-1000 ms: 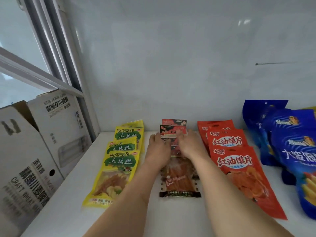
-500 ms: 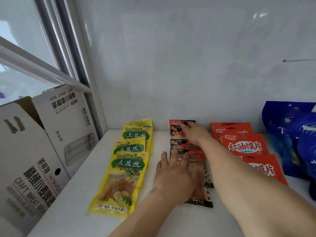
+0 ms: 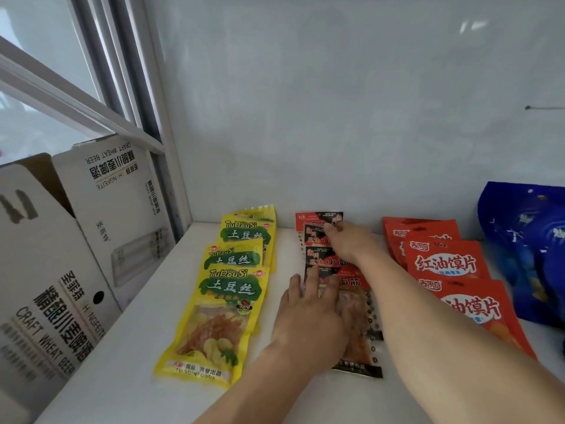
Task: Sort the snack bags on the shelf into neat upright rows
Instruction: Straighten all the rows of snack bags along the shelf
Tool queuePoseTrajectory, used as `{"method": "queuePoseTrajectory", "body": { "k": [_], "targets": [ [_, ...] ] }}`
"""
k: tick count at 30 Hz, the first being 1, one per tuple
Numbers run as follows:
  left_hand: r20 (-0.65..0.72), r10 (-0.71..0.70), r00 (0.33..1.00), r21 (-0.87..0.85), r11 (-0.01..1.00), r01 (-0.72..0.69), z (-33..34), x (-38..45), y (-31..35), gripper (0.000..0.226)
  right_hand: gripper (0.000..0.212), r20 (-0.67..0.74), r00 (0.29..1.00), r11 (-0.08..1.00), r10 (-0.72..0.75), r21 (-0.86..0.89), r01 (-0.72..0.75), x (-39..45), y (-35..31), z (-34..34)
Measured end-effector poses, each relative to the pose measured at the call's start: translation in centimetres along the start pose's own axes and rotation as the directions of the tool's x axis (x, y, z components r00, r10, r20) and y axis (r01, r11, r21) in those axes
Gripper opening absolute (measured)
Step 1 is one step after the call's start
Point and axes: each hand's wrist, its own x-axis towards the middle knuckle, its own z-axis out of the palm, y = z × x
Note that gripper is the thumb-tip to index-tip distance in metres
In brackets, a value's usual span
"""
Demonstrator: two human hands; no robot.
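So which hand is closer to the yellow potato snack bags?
Left. The left hand lies just beside the front yellow bag; the right hand reaches the back red-and-black bags, farther away.

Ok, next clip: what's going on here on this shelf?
A person is tidying the middle row of red-and-black bags on a white shelf. The left hand rests flat on the front bag, fingers straight; the right hand reaches to the bags at the back. Yellow bags lie overlapped on the left, red bags on the right. All rows lie flat, not upright yet.
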Motion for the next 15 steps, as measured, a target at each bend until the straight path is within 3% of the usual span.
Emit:
{"method": "queuePoseTrajectory", "body": {
  "k": [3, 6, 15],
  "targets": [
    [-0.019, -0.035, 0.999, -0.043, 0.998, 0.035, 0.18, -0.02, -0.06, 0.063, 0.068, -0.056, 0.998, 0.996, -0.039, -0.082, 0.034, -0.05, -0.23, -0.22],
    [-0.030, -0.018, 0.999, 0.008, 1.000, 0.019, 0.38, 0.02, -0.03, 0.065, 0.067, -0.011, 0.996, 0.994, -0.087, -0.067, 0.086, 0.00, -0.20, -0.31],
    [-0.020, -0.053, 0.998, -0.005, 0.999, 0.053, 0.01, -0.17, 0.10, 0.067, 0.086, 0.083, 0.997, 0.988, -0.003, -0.156, 0.017, -0.09, 0.44, -0.26]
  ]
}}
